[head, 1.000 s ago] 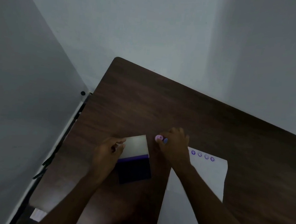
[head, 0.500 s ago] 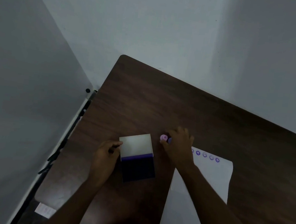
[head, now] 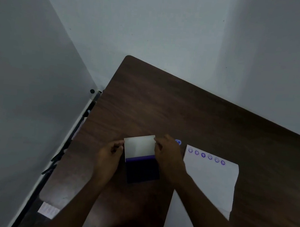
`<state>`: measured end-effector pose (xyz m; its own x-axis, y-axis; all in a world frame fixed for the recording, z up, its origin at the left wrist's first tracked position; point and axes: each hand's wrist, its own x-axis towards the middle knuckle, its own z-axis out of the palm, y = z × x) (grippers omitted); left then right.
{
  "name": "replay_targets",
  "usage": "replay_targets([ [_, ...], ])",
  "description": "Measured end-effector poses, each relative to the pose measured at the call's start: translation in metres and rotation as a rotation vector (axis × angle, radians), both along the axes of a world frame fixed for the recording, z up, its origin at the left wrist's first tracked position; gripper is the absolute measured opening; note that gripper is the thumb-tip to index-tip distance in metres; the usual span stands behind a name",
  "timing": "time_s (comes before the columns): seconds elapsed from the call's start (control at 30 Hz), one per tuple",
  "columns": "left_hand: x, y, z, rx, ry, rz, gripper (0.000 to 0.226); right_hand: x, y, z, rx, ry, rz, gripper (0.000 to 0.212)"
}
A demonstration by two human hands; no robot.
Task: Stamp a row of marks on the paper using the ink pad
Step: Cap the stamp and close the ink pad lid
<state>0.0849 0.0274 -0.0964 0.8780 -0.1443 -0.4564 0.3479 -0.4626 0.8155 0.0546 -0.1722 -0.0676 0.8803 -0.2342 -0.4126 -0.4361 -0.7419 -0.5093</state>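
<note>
Ink pad (head: 142, 160) left of paper (head: 210, 183) (on table (head: 182, 112))

There was one table (head: 208, 122). On it lay one paper (head: 210, 185), and that sheet carried six purple marks (head: 203, 155) in a single row along its far edge. One ink pad (head: 142, 160) stood open, counted as one hinged piece with a pale lid and a dark pad. One small stamp (head: 178, 142) showed just behind the right hand. Two hands were in view: one left hand (head: 109, 158) and one right hand (head: 168, 159).
</note>
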Motion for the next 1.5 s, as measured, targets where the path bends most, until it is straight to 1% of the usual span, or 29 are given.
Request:
replay_targets([
  [0.1, 0.001, -0.002, 0.003, 0.016, 0.017, 0.022, 0.026, -0.003, 0.012, 0.001, -0.089, -0.035, -0.010, 0.027],
  [0.2, 0.002, -0.004, 0.005, 0.010, 0.044, 0.077, 0.023, -0.004, 0.019, 0.004, -0.109, 0.038, -0.061, 0.033],
  [0.27, 0.003, -0.005, 0.006, -0.007, 0.070, 0.111, 0.027, -0.001, 0.020, 0.006, -0.049, 0.116, -0.099, 0.031],
  [0.33, 0.003, -0.006, 0.007, -0.025, 0.086, 0.132, 0.028, 0.004, 0.019, 0.007, 0.077, 0.212, -0.170, 0.030],
  [0.4, 0.004, -0.006, 0.008, -0.038, 0.104, 0.145, 0.025, 0.004, 0.017, 0.005, 0.175, 0.235, -0.234, 0.034],
  [0.5, 0.005, -0.008, 0.012, -0.075, 0.125, 0.156, 0.027, 0.003, 0.014, 0.004, 0.225, 0.221, -0.281, 0.039],
  [0.57, 0.005, -0.007, 0.016, -0.113, 0.140, 0.185, 0.023, 0.000, 0.012, 0.002, 0.248, 0.184, -0.302, 0.039],
  [0.67, 0.004, -0.004, 0.022, -0.151, 0.144, 0.216, 0.025, -0.002, 0.007, 0.001, 0.281, 0.141, -0.339, 0.029],
  [0.8, -0.003, -0.001, 0.035, -0.160, 0.111, 0.231, 0.025, -0.009, 0.003, 0.002, 0.304, 0.144, -0.367, 0.012],
  [0.83, -0.005, -0.001, 0.038, -0.168, 0.107, 0.239, 0.025, -0.012, 0.002, 0.003, 0.297, 0.130, -0.364, 0.012],
  [0.93, -0.013, 0.000, 0.045, -0.197, 0.104, 0.256, 0.025, -0.021, 0.003, 0.006, 0.287, 0.076, -0.390, 0.021],
  [1.03, -0.022, 0.002, 0.049, -0.217, 0.097, 0.269, 0.024, -0.029, 0.003, 0.010, 0.235, 0.056, -0.362, 0.030],
  [1.07, -0.025, 0.002, 0.050, -0.225, 0.093, 0.278, 0.023, -0.032, 0.003, 0.011, 0.222, 0.052, -0.350, 0.030],
  [1.17, -0.037, 0.005, 0.052, -0.243, 0.087, 0.309, 0.022, -0.042, 0.001, 0.012, 0.228, 0.018, -0.348, 0.017],
  [1.23, -0.045, 0.007, 0.053, -0.249, 0.091, 0.309, 0.022, -0.050, 0.000, 0.011, 0.237, 0.012, -0.358, 0.023],
  [1.37, -0.061, 0.011, 0.050, -0.208, 0.109, 0.266, 0.022, -0.063, -0.002, 0.010, 0.331, 0.053, -0.372, 0.018],
  [1.5, -0.071, 0.013, 0.042, -0.170, 0.152, 0.256, 0.021, -0.068, -0.003, 0.004, 0.326, 0.085, -0.404, 0.025],
])
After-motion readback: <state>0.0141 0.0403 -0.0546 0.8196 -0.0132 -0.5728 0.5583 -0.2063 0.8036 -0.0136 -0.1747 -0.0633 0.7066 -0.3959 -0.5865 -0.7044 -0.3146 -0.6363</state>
